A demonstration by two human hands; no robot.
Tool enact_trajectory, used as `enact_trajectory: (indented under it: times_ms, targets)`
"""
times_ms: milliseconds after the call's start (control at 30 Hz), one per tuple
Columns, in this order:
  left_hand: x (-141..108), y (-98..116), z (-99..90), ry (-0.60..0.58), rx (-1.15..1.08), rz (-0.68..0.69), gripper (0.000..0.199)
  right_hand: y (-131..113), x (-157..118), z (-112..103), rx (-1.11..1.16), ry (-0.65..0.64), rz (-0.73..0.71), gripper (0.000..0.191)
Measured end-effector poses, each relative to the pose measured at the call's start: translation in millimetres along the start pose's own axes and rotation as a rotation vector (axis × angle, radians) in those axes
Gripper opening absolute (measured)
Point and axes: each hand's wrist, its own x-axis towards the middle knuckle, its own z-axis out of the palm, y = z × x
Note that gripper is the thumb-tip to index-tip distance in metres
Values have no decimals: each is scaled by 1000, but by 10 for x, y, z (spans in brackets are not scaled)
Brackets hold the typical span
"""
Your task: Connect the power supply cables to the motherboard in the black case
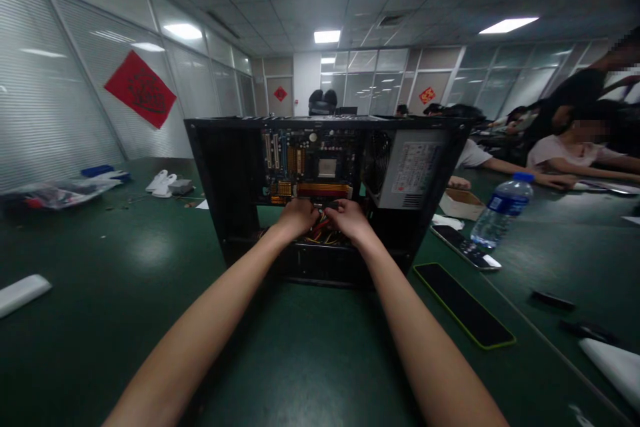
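The case (325, 257) is stood upright on the table (125, 240), open side facing the forearms, with both hands reached inside it.

Hand state: the fingertips of the right hand (351, 217) are closed on a small dark part (331, 204). The left hand (299, 217) is curled just beside it; whether anything is gripped there cannot be told. The hands are near each other, with loose cables (320, 235) bunched between and below them.

Progress: the board (343, 140) is fitted above the hands, and the power supply (415, 163) is seated above and to the right of the right hand. A pale chip (327, 167) is exposed above the gap between the hands, with no cooler seen on it. Cable routing is judged unfinished, since the cables lie in a tangle; which plugs are seated cannot be made out.

Markings: a label with rows of print is carried by the power supply, but no words can be read. White lettering on the blue band of the bottle (503, 213), right of the right hand, is likewise illegible. A dark character is borne by the red sign (141, 89), far up and left of the left hand; its reading is uncertain.
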Motion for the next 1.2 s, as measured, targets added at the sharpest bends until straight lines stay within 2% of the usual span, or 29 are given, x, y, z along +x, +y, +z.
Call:
enact_trajectory:
  times_ms: [733, 1200]
  targets:
    - [58, -55, 86, 36, -16, 31, 38, -51, -55, 2, 17, 15, 11, 14]
    - [99, -11, 93, 0, -6, 43, 35, -100, -92, -9, 64, 24, 39, 10]
